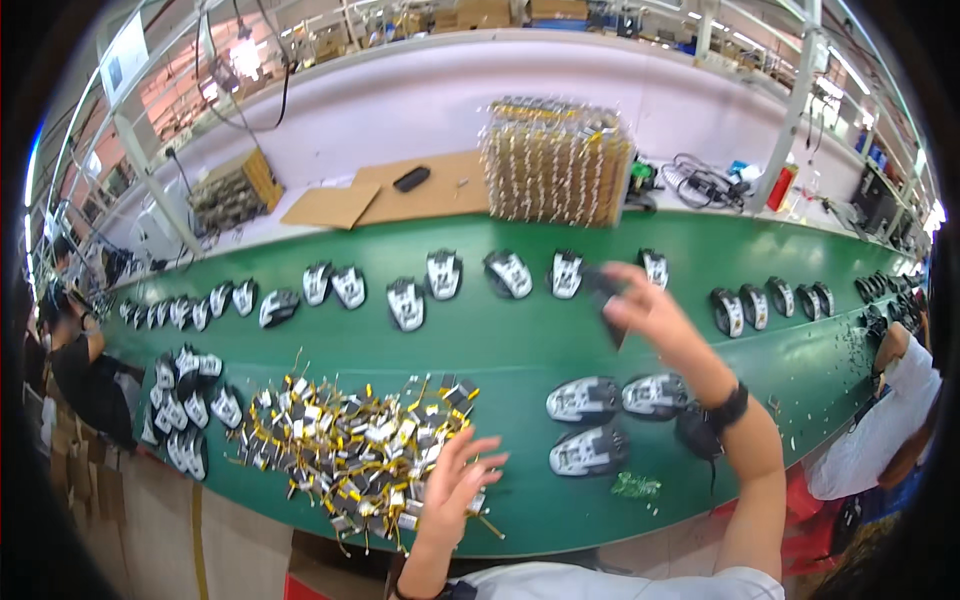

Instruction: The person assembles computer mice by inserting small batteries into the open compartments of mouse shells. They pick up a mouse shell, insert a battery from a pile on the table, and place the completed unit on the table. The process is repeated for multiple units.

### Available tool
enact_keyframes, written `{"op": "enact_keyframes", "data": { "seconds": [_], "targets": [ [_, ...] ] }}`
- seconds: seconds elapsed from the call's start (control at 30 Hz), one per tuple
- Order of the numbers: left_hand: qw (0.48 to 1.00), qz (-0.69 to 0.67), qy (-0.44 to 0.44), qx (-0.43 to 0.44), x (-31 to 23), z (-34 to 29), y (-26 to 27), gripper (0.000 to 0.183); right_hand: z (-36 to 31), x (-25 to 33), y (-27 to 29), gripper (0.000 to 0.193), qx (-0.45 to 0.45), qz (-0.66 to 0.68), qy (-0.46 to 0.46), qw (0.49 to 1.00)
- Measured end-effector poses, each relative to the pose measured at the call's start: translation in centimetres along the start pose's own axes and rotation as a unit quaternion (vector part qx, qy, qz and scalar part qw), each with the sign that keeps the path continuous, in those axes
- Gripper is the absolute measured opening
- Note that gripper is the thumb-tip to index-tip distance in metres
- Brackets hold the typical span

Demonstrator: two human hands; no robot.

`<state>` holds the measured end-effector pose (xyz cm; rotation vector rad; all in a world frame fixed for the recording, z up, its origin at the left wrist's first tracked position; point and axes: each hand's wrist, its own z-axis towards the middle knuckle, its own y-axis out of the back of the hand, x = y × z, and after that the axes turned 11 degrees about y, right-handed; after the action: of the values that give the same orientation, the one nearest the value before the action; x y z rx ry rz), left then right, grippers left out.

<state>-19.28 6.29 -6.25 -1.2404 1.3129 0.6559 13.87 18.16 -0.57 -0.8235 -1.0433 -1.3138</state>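
Note:
My left hand (457, 484) is raised over the right edge of a heap of small battery packs (350, 450) with yellow tape and thin wires. Its fingers are spread and nothing is in them. Over the far half of the green bench my right hand (640, 305) grips a dark mouse shell (606, 300), blurred by motion. Close to it lie a black-and-white mouse shell (566, 274) and another mouse shell (654, 268), partly behind the hand. Below my right forearm sit several more, one being a mouse shell (583, 399). A small pile of green circuit boards (636, 486) is nearer me.
Mouse shells (407, 304) line the green bench (500, 345) left to right, with a stacked cluster (185, 410) at left. At the back stand a tall block of wired parts (555, 165) and cardboard (430, 188). One person (85, 370) works at left, another (880, 410) at right.

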Motion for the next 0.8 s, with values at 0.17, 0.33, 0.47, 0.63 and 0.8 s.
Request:
{"op": "enact_keyframes", "data": {
  "seconds": [0.17, 0.33, 0.47, 0.63, 0.8],
  "targets": [
    [0.970, -0.232, -0.031, 0.063, 1.8, 1.9, -2.0, 0.074, -8.9, 2.4, -16.5, 0.073, 0.171, -0.238, 0.185, 0.938],
    [0.903, -0.401, 0.069, 0.140, 4.6, -1.9, 4.3, 0.076, -6.1, 2.4, -14.7, 0.043, 0.355, -0.187, 0.194, 0.895],
    [0.909, -0.395, 0.015, 0.130, 3.6, -3.7, 6.3, 0.078, -0.8, -3.7, -15.4, 0.018, 0.173, -0.287, 0.065, 0.940],
    [0.910, -0.378, -0.012, 0.169, 2.4, -4.0, 5.4, 0.080, 4.0, -6.2, -21.0, 0.020, 0.165, -0.380, 0.166, 0.895],
    [0.899, -0.401, -0.023, 0.174, 2.8, -4.6, 5.8, 0.075, 7.1, -8.8, -23.9, 0.020, 0.203, -0.432, 0.026, 0.878]
  ]
}}
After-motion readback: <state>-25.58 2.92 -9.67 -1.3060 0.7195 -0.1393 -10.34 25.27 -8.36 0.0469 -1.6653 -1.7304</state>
